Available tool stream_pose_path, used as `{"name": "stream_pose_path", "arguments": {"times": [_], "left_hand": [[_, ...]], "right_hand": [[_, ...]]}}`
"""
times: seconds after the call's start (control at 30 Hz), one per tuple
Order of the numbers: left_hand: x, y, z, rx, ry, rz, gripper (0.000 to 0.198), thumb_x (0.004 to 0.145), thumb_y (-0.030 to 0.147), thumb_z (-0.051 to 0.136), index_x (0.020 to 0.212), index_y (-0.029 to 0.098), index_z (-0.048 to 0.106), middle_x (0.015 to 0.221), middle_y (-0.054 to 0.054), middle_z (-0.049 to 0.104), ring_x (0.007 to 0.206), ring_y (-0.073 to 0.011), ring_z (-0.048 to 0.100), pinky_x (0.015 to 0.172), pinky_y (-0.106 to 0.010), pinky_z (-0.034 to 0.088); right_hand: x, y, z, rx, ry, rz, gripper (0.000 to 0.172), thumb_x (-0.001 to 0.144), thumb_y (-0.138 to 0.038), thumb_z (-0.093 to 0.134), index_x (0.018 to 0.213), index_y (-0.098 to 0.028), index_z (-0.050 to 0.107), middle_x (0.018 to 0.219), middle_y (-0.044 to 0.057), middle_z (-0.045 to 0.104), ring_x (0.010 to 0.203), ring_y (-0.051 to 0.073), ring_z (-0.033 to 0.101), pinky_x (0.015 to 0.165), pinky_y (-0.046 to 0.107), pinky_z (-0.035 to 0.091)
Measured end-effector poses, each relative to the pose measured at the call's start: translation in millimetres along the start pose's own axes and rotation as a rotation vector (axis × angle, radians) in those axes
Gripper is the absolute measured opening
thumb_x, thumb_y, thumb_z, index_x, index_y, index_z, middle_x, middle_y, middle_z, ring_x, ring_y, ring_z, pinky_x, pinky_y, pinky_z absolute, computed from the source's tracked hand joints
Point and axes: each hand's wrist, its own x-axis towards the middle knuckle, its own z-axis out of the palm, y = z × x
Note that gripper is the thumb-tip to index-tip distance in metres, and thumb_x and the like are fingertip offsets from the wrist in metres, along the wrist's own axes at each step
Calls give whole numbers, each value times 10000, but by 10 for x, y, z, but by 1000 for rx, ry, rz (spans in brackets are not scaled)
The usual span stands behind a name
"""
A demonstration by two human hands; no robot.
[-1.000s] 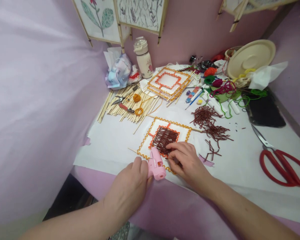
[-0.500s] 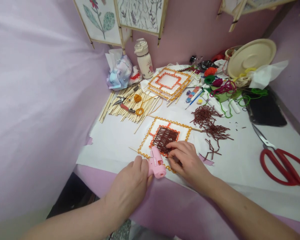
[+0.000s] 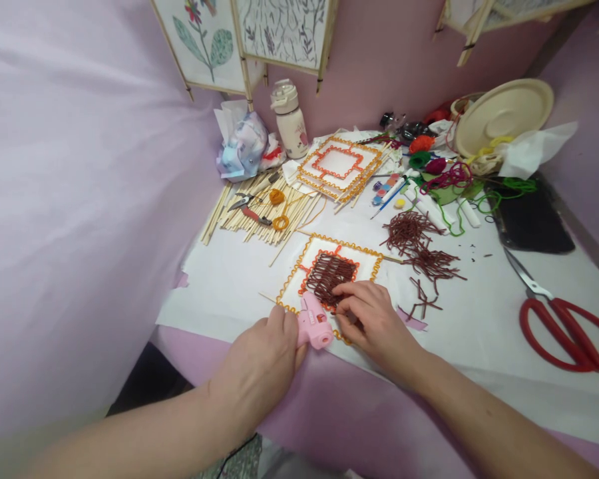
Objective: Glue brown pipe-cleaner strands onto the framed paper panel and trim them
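Note:
My left hand (image 3: 259, 362) grips a pink glue gun (image 3: 313, 324) whose nozzle points at the near edge of a square frame (image 3: 367, 256) edged in yellow and orange cord. Dark brown yarn strips (image 3: 331, 276) fill the frame's middle. My right hand (image 3: 374, 319) rests on the frame's near right part, fingers pinched together at the brown strips; what they pinch is too small to make out. Loose brown yarn pieces (image 3: 419, 246) lie just right of the frame on the white paper (image 3: 229, 279).
Red-handled scissors (image 3: 564, 319) lie at the right. A second corded frame (image 3: 339, 165), wooden sticks (image 3: 259, 209) with pliers, a bottle (image 3: 290, 120), coloured yarn (image 3: 446, 176), a black pad (image 3: 532, 216) and a round plate (image 3: 502, 116) crowd the back. The table edge runs near my wrists.
The view has shifted slightly. Both hands stay at the frame's near edge, with the glue gun drawn a little closer to the frame.

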Motion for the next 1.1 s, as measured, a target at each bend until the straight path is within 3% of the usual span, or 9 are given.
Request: {"name": "stream_pose_path", "arguments": {"times": [0.2,0.33,0.43,0.53,0.7,0.83,0.93,1.1], "left_hand": [[200,-204,-383,-173,-27,-14,352,976,355,335,894,148,609,803,-106,637,674,-243,624,629,-344,448],[263,-540,-624,-406,-118,-52,424,926,497,399,752,177,616,723,-87,657,634,-222,587,600,-318,386],[183,-828,-660,-710,-174,-128,438,868,584,482,717,196,619,604,-32,618,532,-180,532,538,-288,361],[82,-1053,-496,-1011,-198,-93,430,850,559,538,622,196,568,551,-20,570,522,-155,496,532,-263,379],[151,-1242,155,-1573,-224,74,417,843,566,555,726,170,612,505,4,472,425,-101,370,426,-224,263],[378,-1220,575,-2002,-90,290,457,786,596,615,723,143,604,612,-13,516,380,-62,376,400,-214,246],[514,-1138,671,-2262,32,287,399,772,530,670,732,137,607,638,-10,509,433,-78,440,436,-208,320],[607,-1031,716,-2474,146,203,322,811,436,655,755,120,628,675,-35,524,567,-120,497,574,-238,443]], "right_hand": [[-15,8,12,4,3,12,100,893,-119,584,836,-201,571,1099,67,665,1053,228,572,897,418,406],[-15,18,23,13,17,15,113,884,-110,581,817,-200,570,1097,70,659,1051,231,572,898,421,400],[-18,20,21,21,22,15,116,887,-112,571,814,-203,569,1098,70,655,1050,230,573,898,421,396],[-21,3,2,32,15,24,114,893,-123,568,818,-209,572,1122,64,648,1060,226,561,905,418,390],[67,-91,-40,-15,32,60,103,902,-156,577,818,-216,583,1161,47,639,1104,227,530,933,422,361],[281,-200,9,-115,37,113,105,881,-173,612,785,-215,612,1145,34,661,1108,246,516,922,435,344],[445,-254,114,-216,-3,167,127,858,-164,631,738,-206,633,1161,34,669,1113,270,493,911,452,335],[552,-268,274,-373,-112,216,148,852,-181,632,713,-206,676,1252,31,643,1161,299,449,899,465,329]]}}
